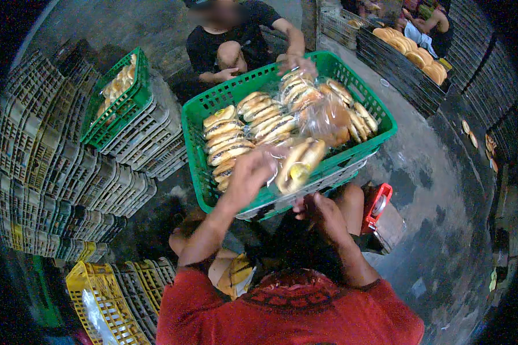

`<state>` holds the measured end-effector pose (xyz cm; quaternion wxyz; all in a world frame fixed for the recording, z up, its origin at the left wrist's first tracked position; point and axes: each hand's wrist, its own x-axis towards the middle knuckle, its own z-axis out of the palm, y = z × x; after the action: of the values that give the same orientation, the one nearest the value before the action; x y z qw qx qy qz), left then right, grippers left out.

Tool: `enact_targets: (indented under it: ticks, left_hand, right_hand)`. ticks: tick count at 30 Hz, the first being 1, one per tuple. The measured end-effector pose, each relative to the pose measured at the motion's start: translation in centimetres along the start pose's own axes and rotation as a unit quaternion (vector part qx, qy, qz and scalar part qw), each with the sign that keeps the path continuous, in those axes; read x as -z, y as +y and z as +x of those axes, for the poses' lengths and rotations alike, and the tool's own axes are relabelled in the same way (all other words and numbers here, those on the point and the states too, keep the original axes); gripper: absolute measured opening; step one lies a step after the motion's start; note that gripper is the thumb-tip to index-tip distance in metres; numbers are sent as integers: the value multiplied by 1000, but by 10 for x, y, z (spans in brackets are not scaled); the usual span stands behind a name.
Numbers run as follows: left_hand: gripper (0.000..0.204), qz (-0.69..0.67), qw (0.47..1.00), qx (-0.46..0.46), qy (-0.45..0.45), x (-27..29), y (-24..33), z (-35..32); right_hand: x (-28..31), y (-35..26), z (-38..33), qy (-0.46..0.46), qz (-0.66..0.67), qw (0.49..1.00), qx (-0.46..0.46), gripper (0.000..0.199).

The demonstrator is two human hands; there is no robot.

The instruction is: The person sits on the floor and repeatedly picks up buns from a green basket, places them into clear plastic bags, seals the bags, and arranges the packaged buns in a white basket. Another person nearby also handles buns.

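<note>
Right hand (pixel 322 214) — just below the bagged buns (pixel 299 164); left hand (pixel 250 172) gripping them.

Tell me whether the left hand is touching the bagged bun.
Touching. The head view shows the left hand gripping the clear bag around the bagged bun, over the green crate.

Far across sat a person in a black shirt (pixel 230 34), one hand resting at the far rim. To the left, a second green crate (pixel 118 100) holding buns stood on stacks of grey crates (pixel 52 172). Near left lay a yellow crate (pixel 101 299). A red tape dispenser (pixel 377 204) sat to the right on the wet floor (pixel 437 190). At far right, dark crates (pixel 403 69) carried round buns (pixel 411 49).
</note>
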<state>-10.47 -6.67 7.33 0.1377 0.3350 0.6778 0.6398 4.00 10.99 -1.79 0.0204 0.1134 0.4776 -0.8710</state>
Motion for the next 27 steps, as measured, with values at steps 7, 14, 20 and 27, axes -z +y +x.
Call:
enact_targets:
  ticks: [7,14,20,27]
  left_hand:
    - [83,-192,981,-6,-37,-53,-6,-62]
    - [88,-65,995,64,-30,-68,-38,-74]
    - [95,-352,931,80,-52,-58,-39,-68]
    - [74,-300,930,173,123,-89,-35,-74]
  right_hand:
    - [-8,-8,7,138,-187,960,157,27]
    - [-34,-40,-7,161,-453,821,308,17]
    - [-6,-51,-8,126,-348,908,199,28]
    - [-10,-12,13,156,-429,849,264,20]
